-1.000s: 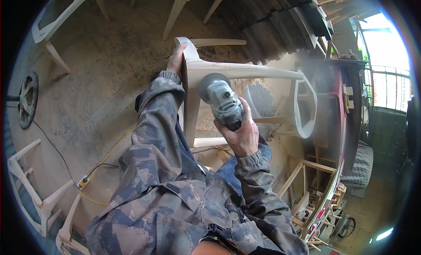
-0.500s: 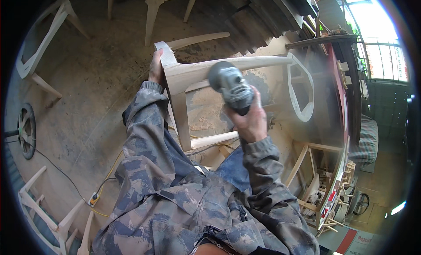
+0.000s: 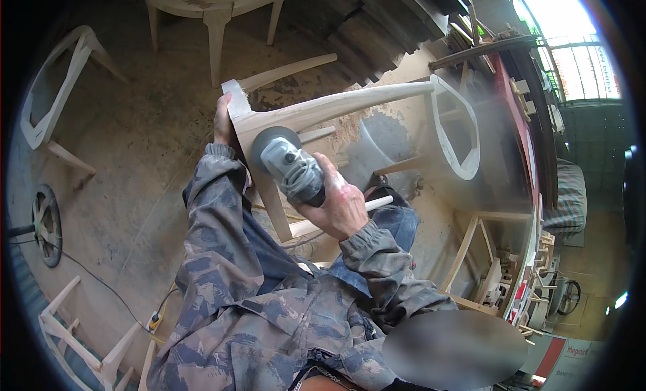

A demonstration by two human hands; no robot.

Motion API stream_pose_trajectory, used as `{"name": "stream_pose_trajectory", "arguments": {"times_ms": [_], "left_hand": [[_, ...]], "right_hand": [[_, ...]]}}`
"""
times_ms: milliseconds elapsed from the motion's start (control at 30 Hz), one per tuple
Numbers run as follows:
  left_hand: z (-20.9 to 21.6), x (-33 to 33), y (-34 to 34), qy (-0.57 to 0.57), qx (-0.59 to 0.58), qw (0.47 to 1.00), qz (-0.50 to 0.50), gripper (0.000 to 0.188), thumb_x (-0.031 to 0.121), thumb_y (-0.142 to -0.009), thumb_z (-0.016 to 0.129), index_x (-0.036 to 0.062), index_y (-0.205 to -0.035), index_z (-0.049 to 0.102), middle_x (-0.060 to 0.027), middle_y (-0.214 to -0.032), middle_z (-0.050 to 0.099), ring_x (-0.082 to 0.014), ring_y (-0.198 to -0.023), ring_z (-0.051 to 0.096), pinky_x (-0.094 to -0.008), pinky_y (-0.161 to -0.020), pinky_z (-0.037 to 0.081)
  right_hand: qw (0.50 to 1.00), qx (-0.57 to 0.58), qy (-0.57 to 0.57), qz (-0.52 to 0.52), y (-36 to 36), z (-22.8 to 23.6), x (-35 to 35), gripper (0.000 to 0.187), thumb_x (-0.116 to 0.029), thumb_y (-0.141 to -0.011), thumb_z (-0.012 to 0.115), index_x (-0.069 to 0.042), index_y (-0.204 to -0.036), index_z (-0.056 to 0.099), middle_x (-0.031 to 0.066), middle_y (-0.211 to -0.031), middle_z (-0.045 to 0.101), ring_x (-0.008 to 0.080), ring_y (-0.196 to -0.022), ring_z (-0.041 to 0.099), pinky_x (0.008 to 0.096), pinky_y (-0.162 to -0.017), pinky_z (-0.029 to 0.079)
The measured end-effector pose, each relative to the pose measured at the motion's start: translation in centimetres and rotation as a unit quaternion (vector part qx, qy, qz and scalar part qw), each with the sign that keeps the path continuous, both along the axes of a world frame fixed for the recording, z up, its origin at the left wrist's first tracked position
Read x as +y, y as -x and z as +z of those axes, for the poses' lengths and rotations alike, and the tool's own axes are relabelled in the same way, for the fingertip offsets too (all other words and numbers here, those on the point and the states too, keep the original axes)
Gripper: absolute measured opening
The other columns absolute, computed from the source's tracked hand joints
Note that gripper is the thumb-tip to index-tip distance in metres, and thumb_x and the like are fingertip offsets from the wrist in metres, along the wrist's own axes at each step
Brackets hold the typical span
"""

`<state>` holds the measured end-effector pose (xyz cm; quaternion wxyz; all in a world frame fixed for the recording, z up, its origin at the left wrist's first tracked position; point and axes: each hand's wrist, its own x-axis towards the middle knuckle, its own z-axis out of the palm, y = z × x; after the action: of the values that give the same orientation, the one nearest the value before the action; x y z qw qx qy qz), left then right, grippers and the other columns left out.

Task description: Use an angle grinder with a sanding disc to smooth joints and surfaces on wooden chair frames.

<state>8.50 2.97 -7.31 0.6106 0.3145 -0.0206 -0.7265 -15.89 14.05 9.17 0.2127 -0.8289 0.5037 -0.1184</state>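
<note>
A pale wooden chair frame [image 3: 343, 100] lies tilted across my lap, its long curved rail running off to the right. My left hand [image 3: 223, 121] is closed round the frame's upper left corner; some of its fingers are hidden behind the wood. In my right hand [image 3: 343, 206] is a grey angle grinder [image 3: 293, 170] with a round dark disc [image 3: 266, 141]. The disc lies over the broad joint where the rail meets a leg, seemingly touching it. My fingers wrap the grinder's body from below.
More unfinished chair frames stand at the top [image 3: 217, 34], the left [image 3: 60, 88] and the lower left [image 3: 101, 364]. A small wheel [image 3: 47, 225] and a yellow cord connector [image 3: 155, 320] are on the left. Stacked dark boards [image 3: 377, 28] fill the upper right. A grey blurred oval covers the lower right.
My right hand has brought the grinder left and down, from the rail to the corner joint. The chair frame's left end has shifted slightly left and down in view, with my left hand still on it.
</note>
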Motion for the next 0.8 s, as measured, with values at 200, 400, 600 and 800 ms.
{"name": "stream_pose_trajectory", "arguments": {"times_ms": [200, 400, 600, 800], "left_hand": [[-1.1, 0.1, -0.2, -0.028, -0.016, 0.999, 0.022, 0.049, 0.050, -0.087, 0.048, 0.0040, -0.103, 0.056, -0.0092, -0.087, 0.059, -0.0229, -0.076, 0.060, -0.0350, -0.070, 0.050], [-3.5, -0.6, -0.1, 0.008, -0.086, 0.996, 0.036, 0.077, 0.068, -0.080, 0.040, -0.0065, -0.081, 0.062, -0.0166, -0.074, 0.064, -0.0266, -0.063, 0.061, -0.0339, -0.063, 0.051], [-0.1, -0.2, 0.7, -0.022, -0.061, 0.996, 0.058, 0.075, 0.065, -0.082, 0.041, -0.0073, -0.084, 0.062, -0.0176, -0.074, 0.064, -0.0269, -0.065, 0.063, -0.0358, -0.065, 0.053], [-1.2, 0.3, 0.1, -0.011, -0.061, 0.998, 0.029, 0.072, 0.065, -0.081, 0.043, -0.0053, -0.081, 0.061, -0.0172, -0.072, 0.064, -0.0267, -0.063, 0.063, -0.0353, -0.063, 0.053]], "right_hand": [[0.977, -0.085, 0.029, -0.195, 5.1, 2.5, -3.9, 0.077, -0.035, -0.073, 0.077, -0.003, -0.131, 0.039, 0.0210, -0.100, 0.066, 0.0319, -0.090, 0.068, 0.0393, -0.078, 0.054], [0.959, -0.181, 0.050, -0.211, 6.7, 2.3, -4.6, 0.069, -0.028, -0.073, 0.078, 0.000, -0.126, 0.043, 0.0208, -0.104, 0.065, 0.0288, -0.092, 0.067, 0.0384, -0.080, 0.053], [0.998, -0.010, -0.028, -0.062, 1.5, -0.9, 0.6, 0.095, -0.034, -0.066, 0.080, -0.007, -0.142, 0.030, 0.0227, -0.102, 0.061, 0.0364, -0.081, 0.066, 0.0428, -0.071, 0.054], [0.991, -0.051, 0.011, -0.125, 2.9, 0.1, -0.6, 0.086, -0.033, -0.069, 0.080, -0.008, -0.138, 0.035, 0.0214, -0.104, 0.063, 0.0354, -0.090, 0.067, 0.0411, -0.076, 0.054]]}}
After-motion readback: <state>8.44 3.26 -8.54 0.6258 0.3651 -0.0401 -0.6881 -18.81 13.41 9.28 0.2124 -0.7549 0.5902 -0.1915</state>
